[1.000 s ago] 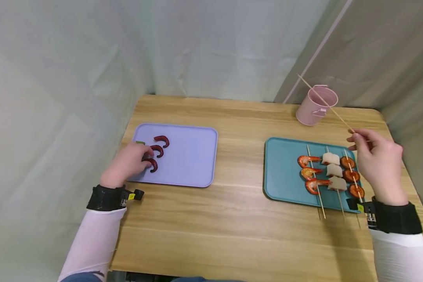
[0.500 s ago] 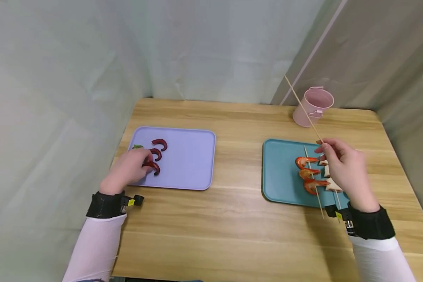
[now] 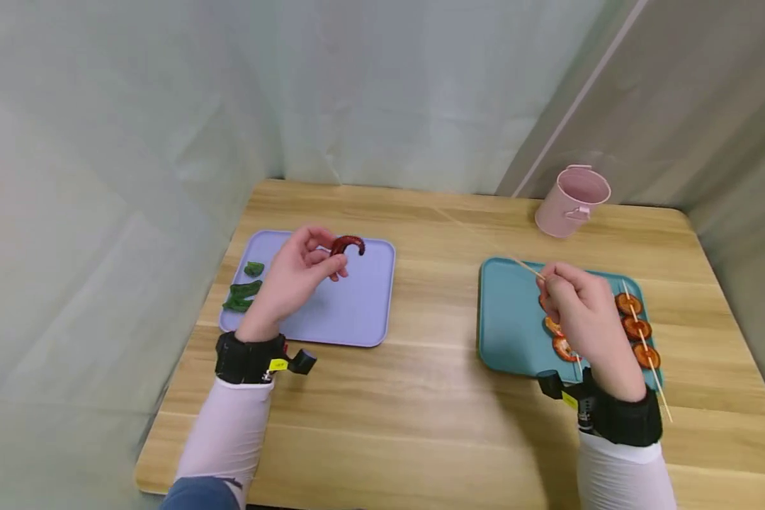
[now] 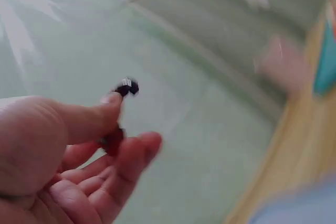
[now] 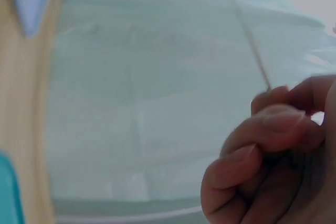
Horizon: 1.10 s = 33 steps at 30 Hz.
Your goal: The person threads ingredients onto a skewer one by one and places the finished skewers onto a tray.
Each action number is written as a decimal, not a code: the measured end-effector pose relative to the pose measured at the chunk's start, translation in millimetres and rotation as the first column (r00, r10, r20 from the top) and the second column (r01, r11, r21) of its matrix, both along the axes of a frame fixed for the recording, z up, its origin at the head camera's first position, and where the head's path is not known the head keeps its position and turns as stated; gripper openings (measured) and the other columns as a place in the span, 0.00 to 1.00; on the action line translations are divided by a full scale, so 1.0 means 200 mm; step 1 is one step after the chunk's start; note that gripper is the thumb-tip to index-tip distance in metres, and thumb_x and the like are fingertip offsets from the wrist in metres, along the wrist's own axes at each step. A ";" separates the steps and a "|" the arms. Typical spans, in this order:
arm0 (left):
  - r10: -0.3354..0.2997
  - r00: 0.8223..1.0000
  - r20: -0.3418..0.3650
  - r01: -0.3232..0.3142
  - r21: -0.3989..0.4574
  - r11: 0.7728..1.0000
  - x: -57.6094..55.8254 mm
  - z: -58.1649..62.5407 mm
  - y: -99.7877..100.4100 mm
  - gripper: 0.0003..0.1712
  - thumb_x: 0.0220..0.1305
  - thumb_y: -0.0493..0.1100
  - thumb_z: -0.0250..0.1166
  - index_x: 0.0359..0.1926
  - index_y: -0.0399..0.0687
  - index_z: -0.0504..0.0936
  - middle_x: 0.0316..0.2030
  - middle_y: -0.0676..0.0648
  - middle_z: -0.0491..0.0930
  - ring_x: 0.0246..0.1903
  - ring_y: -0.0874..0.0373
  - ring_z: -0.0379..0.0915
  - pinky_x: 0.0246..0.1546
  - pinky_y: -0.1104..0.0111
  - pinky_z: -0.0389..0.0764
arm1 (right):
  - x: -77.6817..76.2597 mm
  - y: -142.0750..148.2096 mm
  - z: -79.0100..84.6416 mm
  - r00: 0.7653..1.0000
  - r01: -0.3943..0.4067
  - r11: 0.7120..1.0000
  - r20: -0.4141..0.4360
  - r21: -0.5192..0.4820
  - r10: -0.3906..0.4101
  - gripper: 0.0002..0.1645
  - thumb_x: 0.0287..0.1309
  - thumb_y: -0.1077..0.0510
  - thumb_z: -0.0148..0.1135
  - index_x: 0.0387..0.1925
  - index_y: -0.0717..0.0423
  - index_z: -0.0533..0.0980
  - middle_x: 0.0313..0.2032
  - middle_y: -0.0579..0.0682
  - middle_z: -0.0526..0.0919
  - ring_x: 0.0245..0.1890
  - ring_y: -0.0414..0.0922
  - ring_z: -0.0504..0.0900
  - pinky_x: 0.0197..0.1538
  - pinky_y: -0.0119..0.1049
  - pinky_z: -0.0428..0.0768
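Note:
My left hand point(image 3: 293, 276) pinches a dark red curled tentacle piece point(image 3: 348, 243) between thumb and fingers, over the purple tray point(image 3: 357, 329). The left wrist view has this tentacle's dark tip point(image 4: 127, 86) poking out past the thumb. In my right hand point(image 3: 576, 312), a thin bare wooden skewer point(image 3: 484, 239) points up and left, its far end blurred. That hand is over the teal tray point(image 3: 510, 326) and covers part of the food there. Orange prawns point(image 3: 564, 347) on a skewer show beside the right hand, and skewered brown mushroom slices point(image 3: 636, 328) lie to its right.
Green pepper-like pieces point(image 3: 244, 290) lie at the purple tray's left side. A pink bucket point(image 3: 567, 209) stands behind the teal tray. Bare wooden tabletop point(image 3: 433, 304) separates the two trays, and a pale curtain point(image 3: 389, 92) hangs behind the table.
The left hand has lifted a tentacle from the purple tray and moved right with it. The right hand has shifted left with the skewer, which now tilts lower toward the left.

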<state>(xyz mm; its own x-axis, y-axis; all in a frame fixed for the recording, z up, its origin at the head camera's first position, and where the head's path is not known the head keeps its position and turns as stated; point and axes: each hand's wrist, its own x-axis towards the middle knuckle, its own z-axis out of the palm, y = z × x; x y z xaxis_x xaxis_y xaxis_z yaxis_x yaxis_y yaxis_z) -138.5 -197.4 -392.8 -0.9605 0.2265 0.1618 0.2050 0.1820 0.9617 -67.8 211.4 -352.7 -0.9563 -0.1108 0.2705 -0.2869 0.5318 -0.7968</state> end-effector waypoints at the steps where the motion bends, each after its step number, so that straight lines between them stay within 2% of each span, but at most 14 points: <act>1: -0.021 1.000 0.002 0.021 0.074 0.997 0.00 0.01 0.04 0.19 0.67 0.37 0.66 0.53 0.40 0.69 0.39 0.39 0.78 0.31 0.47 0.81 0.31 0.70 0.84 | 0.01 -0.02 0.01 0.999 -0.040 0.999 -0.014 -0.021 0.039 0.20 0.72 0.67 0.42 0.25 0.53 0.74 0.13 0.49 0.65 0.11 0.41 0.62 0.11 0.35 0.61; 3: -0.056 0.998 0.022 0.049 0.222 0.974 0.00 0.03 0.12 0.18 0.68 0.37 0.64 0.55 0.40 0.69 0.39 0.38 0.78 0.30 0.46 0.80 0.31 0.69 0.84 | 0.02 -0.05 0.04 0.994 -0.101 0.994 -0.041 -0.040 0.100 0.22 0.68 0.70 0.43 0.21 0.52 0.72 0.11 0.47 0.64 0.08 0.40 0.61 0.08 0.33 0.59; 6: -0.084 0.993 0.081 0.045 0.400 0.915 0.00 0.05 0.20 0.18 0.71 0.38 0.61 0.58 0.39 0.69 0.37 0.41 0.79 0.28 0.50 0.80 0.29 0.72 0.83 | 0.03 -0.07 0.05 0.988 -0.145 0.989 -0.063 -0.039 0.143 0.23 0.66 0.71 0.46 0.18 0.50 0.70 0.10 0.43 0.60 0.06 0.38 0.59 0.07 0.32 0.56; 8: -0.095 0.988 0.122 0.026 0.476 0.879 0.00 0.06 0.25 0.18 0.72 0.39 0.60 0.59 0.39 0.70 0.35 0.43 0.80 0.28 0.53 0.80 0.29 0.75 0.82 | 0.03 -0.07 0.05 0.988 -0.141 0.990 -0.060 -0.026 0.139 0.23 0.68 0.69 0.48 0.17 0.50 0.69 0.11 0.43 0.59 0.07 0.38 0.59 0.08 0.33 0.56; 11: -0.109 0.979 0.171 0.003 0.524 0.852 0.00 0.04 0.29 0.18 0.73 0.40 0.58 0.59 0.37 0.70 0.34 0.44 0.80 0.28 0.56 0.79 0.28 0.76 0.81 | 0.05 -0.05 0.04 0.992 -0.130 0.992 0.002 0.006 0.130 0.21 0.71 0.65 0.51 0.20 0.48 0.71 0.12 0.43 0.61 0.07 0.39 0.61 0.08 0.33 0.60; 16: -0.106 0.977 0.185 -0.010 0.536 0.844 0.00 0.01 0.31 0.17 0.73 0.40 0.58 0.58 0.37 0.72 0.34 0.44 0.79 0.27 0.55 0.79 0.28 0.76 0.81 | 0.07 -0.02 0.01 0.983 -0.167 0.984 0.092 0.069 0.161 0.15 0.73 0.60 0.53 0.30 0.45 0.79 0.13 0.43 0.69 0.08 0.39 0.65 0.10 0.34 0.65; 22: -0.084 0.984 0.159 -0.009 0.508 0.861 0.00 -0.01 0.31 0.17 0.73 0.40 0.58 0.59 0.38 0.72 0.34 0.43 0.81 0.27 0.54 0.79 0.27 0.75 0.81 | 0.06 -0.03 0.00 0.969 -0.229 0.971 0.107 0.074 0.221 0.14 0.72 0.61 0.55 0.35 0.42 0.83 0.16 0.42 0.76 0.16 0.40 0.73 0.16 0.33 0.70; 28: -0.094 0.983 0.155 0.000 0.515 0.857 0.00 -0.02 0.30 0.19 0.73 0.41 0.59 0.60 0.38 0.72 0.36 0.40 0.81 0.26 0.55 0.79 0.26 0.75 0.81 | 0.09 -0.04 0.02 0.969 -0.191 0.982 0.158 0.007 0.188 0.12 0.73 0.60 0.54 0.36 0.48 0.83 0.13 0.45 0.74 0.16 0.42 0.74 0.19 0.34 0.72; 33: -0.113 0.985 0.133 0.029 0.517 0.856 -0.01 -0.01 0.31 0.18 0.74 0.41 0.58 0.60 0.39 0.72 0.37 0.41 0.81 0.26 0.54 0.79 0.26 0.76 0.81 | 0.09 -0.03 0.02 0.973 -0.164 0.986 0.168 0.009 0.161 0.12 0.73 0.59 0.54 0.36 0.48 0.83 0.13 0.46 0.74 0.17 0.43 0.75 0.20 0.33 0.74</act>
